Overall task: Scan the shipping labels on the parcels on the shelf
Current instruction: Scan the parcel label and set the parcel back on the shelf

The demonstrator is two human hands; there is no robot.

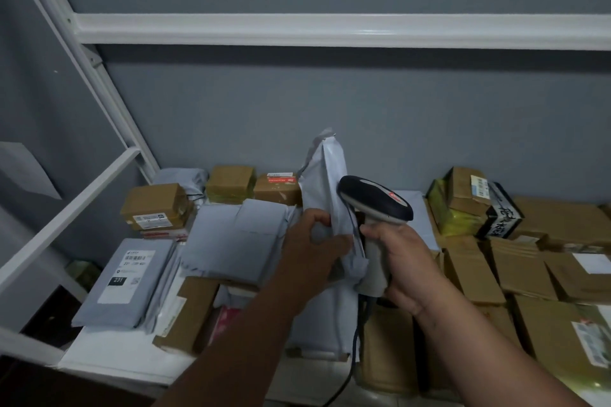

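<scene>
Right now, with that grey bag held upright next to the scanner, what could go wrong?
The left hand holds the grey mailer bag edge-on, so no label faces the scanner in the right hand; a scan may miss. The scanner cable hangs over the boxes below and could snag.

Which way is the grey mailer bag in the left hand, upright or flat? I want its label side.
Upright: the left hand grips the grey mailer bag on end, beside the scanner. Label not visible.
</scene>
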